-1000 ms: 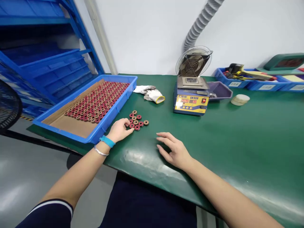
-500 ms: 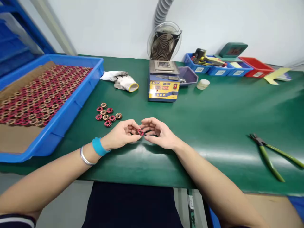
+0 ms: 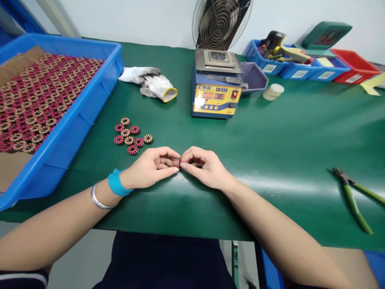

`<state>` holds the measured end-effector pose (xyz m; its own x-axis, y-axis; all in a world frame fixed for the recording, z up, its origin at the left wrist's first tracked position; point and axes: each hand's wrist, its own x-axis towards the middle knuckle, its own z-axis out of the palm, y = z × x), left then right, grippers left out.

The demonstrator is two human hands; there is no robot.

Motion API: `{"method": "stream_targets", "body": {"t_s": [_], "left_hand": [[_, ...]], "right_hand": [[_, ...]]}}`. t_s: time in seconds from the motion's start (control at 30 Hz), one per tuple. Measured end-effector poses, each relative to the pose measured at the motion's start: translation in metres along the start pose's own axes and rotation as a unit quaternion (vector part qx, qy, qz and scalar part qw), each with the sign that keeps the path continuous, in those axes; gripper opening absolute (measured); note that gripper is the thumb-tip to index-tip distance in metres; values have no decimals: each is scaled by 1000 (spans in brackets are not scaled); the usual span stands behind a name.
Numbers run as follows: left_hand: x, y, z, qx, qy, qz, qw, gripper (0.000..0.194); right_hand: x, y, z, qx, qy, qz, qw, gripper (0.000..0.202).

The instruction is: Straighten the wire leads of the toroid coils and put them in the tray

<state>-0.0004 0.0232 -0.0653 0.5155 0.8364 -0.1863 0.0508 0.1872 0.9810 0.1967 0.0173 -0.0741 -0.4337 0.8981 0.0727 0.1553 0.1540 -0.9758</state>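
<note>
Wound stator (image 3: 176,163): likely light and stiff, best held by its rim; left hand's (image 3: 149,167) fingers pinch it, right hand's (image 3: 208,168) grip unclear.

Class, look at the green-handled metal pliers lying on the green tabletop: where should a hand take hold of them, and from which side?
Probably around both long green handles, with the right hand coming from the near right: the handles splay open that way, while the dark metal head points away toward the far left.
</note>
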Motion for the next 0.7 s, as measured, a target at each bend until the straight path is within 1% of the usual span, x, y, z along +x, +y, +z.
{"method": "stream_targets", "body": {"t_s": [0.1, 0.2, 0.27, 0.33, 0.4, 0.47, 0.57, 0.7], "left_hand": [[0, 0, -1, 2, -5, 0, 1000, 29], [-1, 0, -1, 1, -7, -7, 1000, 29], [-1, 0, -1, -3, -5, -4, 1000, 29], [-2, 0, 0, -8, -2, 1, 1000, 28], [-2, -1, 0, -13, -1, 5, 1000, 29], [-2, -2, 1, -11, -3, 7, 1000, 29], [-2, -3, 1, -4, -9, 8, 1000, 28], [-2, -2, 3, 14, -11, 11, 1000, 26]], "right_hand": [[1, -2, -5, 15, 10, -4, 1000, 15], [2, -4, -13, 66, 54, 20, 996, 19], [2, -5, -16, 74, 77, 17, 994, 19], [0, -6, -15, 50, 60, 1, 997, 15], [-1, -6, -11, 16, 17, -13, 1000, 10], [-2, -6, -7, -5, -10, -22, 1000, 7], [-2, -4, -2, -19, -13, -32, 999, 4], [-1, -4, -1, -29, -7, -27, 999, 3]]}}
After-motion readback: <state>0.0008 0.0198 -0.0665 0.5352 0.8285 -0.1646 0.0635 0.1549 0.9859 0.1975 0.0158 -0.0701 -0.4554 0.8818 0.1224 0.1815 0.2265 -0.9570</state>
